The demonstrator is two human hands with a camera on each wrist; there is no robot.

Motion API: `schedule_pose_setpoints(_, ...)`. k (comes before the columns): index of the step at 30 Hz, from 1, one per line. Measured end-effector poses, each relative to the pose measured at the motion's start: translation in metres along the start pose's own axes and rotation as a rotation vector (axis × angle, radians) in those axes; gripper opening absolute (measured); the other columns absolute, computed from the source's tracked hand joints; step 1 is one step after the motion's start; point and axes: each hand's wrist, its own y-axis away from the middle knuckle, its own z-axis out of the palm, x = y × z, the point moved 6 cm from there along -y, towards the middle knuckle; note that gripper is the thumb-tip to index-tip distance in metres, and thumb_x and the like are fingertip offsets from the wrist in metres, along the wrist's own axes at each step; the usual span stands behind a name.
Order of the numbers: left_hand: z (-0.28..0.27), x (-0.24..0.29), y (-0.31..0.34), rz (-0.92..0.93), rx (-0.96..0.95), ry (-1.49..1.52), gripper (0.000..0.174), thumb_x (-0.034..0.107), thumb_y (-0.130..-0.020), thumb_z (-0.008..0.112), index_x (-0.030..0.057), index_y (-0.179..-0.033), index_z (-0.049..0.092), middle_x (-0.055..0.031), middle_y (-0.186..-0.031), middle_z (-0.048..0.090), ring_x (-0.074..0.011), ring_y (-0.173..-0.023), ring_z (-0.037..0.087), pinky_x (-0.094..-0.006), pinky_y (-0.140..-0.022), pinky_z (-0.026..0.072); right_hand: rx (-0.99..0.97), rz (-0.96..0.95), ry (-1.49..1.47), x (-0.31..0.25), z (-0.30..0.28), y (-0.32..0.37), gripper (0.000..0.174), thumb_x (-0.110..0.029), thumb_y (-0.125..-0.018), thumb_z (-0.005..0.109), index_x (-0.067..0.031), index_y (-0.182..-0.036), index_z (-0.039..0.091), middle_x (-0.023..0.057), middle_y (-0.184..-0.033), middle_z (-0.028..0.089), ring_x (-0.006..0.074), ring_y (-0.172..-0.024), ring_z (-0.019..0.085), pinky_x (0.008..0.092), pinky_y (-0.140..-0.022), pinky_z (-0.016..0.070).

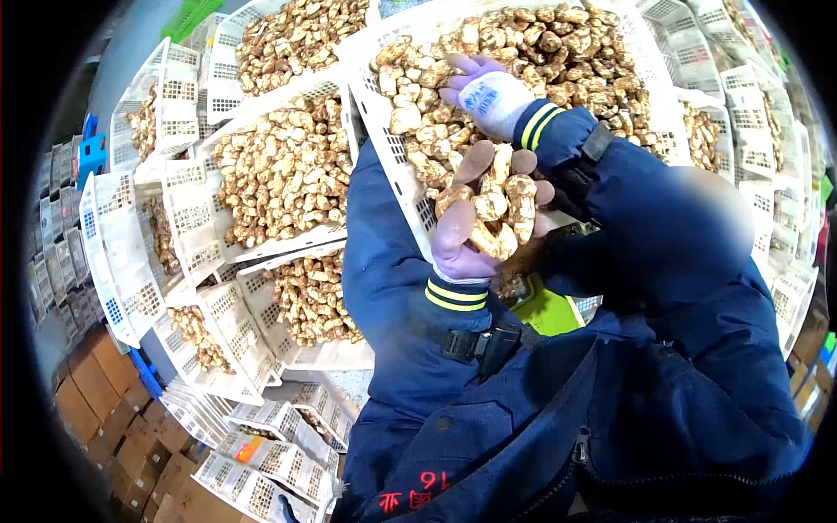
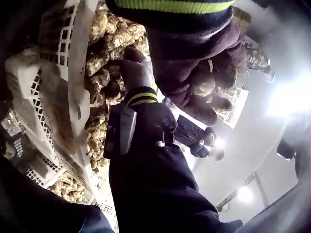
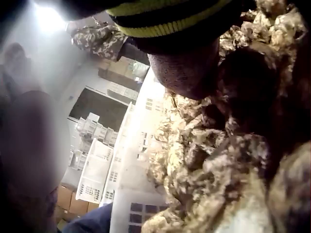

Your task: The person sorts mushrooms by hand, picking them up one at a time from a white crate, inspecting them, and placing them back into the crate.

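My left hand (image 1: 460, 244), in a purple-coated glove, is palm up and holds several brown-and-white mushrooms (image 1: 493, 205), with thumb and fingertips curled over them. In the left wrist view the hand is dark, and a pale mushroom (image 2: 201, 85) shows between its fingers. My right hand (image 1: 493, 98), gloved alike, reaches over the heap of mushrooms (image 1: 567, 44) in the large white crate (image 1: 386, 139). Its fingers point left and touch mushrooms there; I cannot tell if they grip one. In the right wrist view its fingers are in shadow.
White crates of mushrooms stand to the left, such as this crate (image 1: 193, 218), and more crates (image 1: 758, 113) line the right. Cardboard boxes (image 1: 144, 444) are stacked at the lower left. A bright green thing (image 1: 547, 309) shows below the large crate.
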Motion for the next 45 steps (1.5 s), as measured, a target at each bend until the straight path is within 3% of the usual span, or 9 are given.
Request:
schedule_pose_setpoints(12, -0.043, 0.006, 0.001, 0.129, 0.367, -0.321, 0.058, 0.025, -0.092, 0.06, 0.0078, -0.141, 0.035, -0.0139, -0.124, 0.053, -0.031, -0.11, 0.057, -0.0471, -0.081, 0.0546, 0.603, 0.264, -0.604, 0.029, -0.058, 0.079, 0.037, -0.001, -0.073, 0.062, -0.0079, -0.11, 0.062, 0.0126, -0.102, 0.065, 0.0313, -0.103, 0.058, 0.0402, -0.089, 0.0469)
schedule_pose_setpoints(16, -0.018, -0.007, -0.004, 0.059, 0.337, -0.466, 0.063, 0.04, -0.09, 0.059, 0.0052, -0.138, 0.039, -0.0113, -0.13, 0.05, -0.0256, -0.12, 0.05, -0.0411, -0.101, 0.0419, 0.532, 0.105, -0.716, -0.047, -0.097, 0.124, 0.025, -0.006, -0.073, 0.061, -0.0063, -0.098, 0.063, 0.0124, -0.095, 0.064, 0.0342, -0.094, 0.06, 0.0426, -0.084, 0.0477)
schedule_pose_setpoints(25, -0.023, 0.002, -0.006, 0.143, 0.339, -0.303, 0.047, 0.031, -0.087, 0.061, 0.0026, -0.124, 0.051, -0.0184, -0.115, 0.059, -0.0294, -0.102, 0.062, -0.037, -0.076, 0.0594, 0.567, 0.232, -1.332, -0.019, -0.088, 0.16, 0.044, -0.001, -0.085, 0.047, -0.0019, -0.129, 0.052, 0.0132, -0.13, 0.054, 0.0236, -0.124, 0.048, 0.0344, -0.104, 0.0374)
schedule_pose_setpoints(31, 0.029, 0.152, -0.081, 0.301, 0.142, -0.533, 0.048, 0.027, -0.087, 0.064, -0.0026, -0.122, 0.052, -0.0209, -0.12, 0.057, -0.0316, -0.111, 0.057, -0.0371, -0.089, 0.0563, 0.494, 0.434, -1.284, 0.045, -0.044, 0.169, 0.037, -0.008, -0.089, 0.047, -0.0017, -0.124, 0.058, 0.0075, -0.118, 0.063, 0.0157, -0.111, 0.056, 0.0297, -0.098, 0.0416)
schedule_pose_setpoints(34, 0.01, 0.252, -0.129, 0.417, 0.143, -0.308, 0.075, 0.032, -0.081, 0.07, 0.0047, -0.141, 0.035, -0.0232, -0.14, 0.042, -0.0394, -0.13, 0.04, -0.0606, -0.105, 0.0369, 0.389, 0.496, -1.229, 0.051, -0.038, 0.172, 0.034, -0.011, -0.09, 0.049, -0.004, -0.122, 0.059, 0.0085, -0.117, 0.064, 0.0171, -0.11, 0.057, 0.03, -0.097, 0.0424)
schedule_pose_setpoints(36, 0.016, 0.299, -0.153, 0.582, 0.603, -0.572, 0.095, 0.038, -0.076, 0.076, 0.0072, -0.147, 0.021, -0.0212, -0.153, 0.014, -0.042, -0.139, 0.022, -0.0665, -0.109, 0.0224, 0.399, 0.494, -1.211, 0.05, -0.034, 0.17, 0.033, -0.011, -0.09, 0.05, -0.0043, -0.12, 0.06, 0.0092, -0.113, 0.065, 0.0173, -0.107, 0.059, 0.0307, -0.095, 0.0439)
schedule_pose_setpoints(39, 0.001, 0.316, -0.139, 0.421, 0.804, -0.915, 0.101, 0.035, -0.076, 0.078, 0.0028, -0.143, 0.009, -0.0186, -0.153, 0.004, -0.0433, -0.138, 0.021, -0.0684, -0.103, 0.0315, 0.443, 0.462, -1.004, 0.05, -0.032, 0.167, 0.031, -0.008, -0.087, 0.051, -0.0055, -0.115, 0.062, 0.0156, -0.103, 0.066, 0.0272, -0.099, 0.062, 0.0359, -0.089, 0.0474)
schedule_pose_setpoints(42, 0.012, 0.226, -0.113, 0.182, 0.144, -2.196, 0.061, 0.023, -0.085, 0.069, -0.0006, -0.135, 0.042, -0.0215, -0.139, 0.042, -0.0324, -0.122, 0.051, -0.0407, -0.099, 0.0483, 0.57, 0.328, -0.732, 0.045, -0.03, 0.159, 0.032, -0.005, -0.081, 0.055, -0.0074, -0.112, 0.064, 0.0168, -0.1, 0.065, 0.0334, -0.099, 0.061, 0.0404, -0.089, 0.0478)
schedule_pose_setpoints(45, -0.02, 0.15, -0.093, 0.044, 0.492, -1.509, 0.034, 0.015, -0.089, 0.06, 0.0, -0.12, 0.06, -0.0158, -0.109, 0.065, -0.0234, -0.099, 0.064, -0.0331, -0.084, 0.0538, 0.463, 0.252, -0.608, 0.033, -0.047, 0.136, 0.038, -0.004, -0.079, 0.056, -0.0089, -0.116, 0.062, 0.0129, -0.107, 0.065, 0.0335, -0.104, 0.059, 0.0433, -0.093, 0.0468)
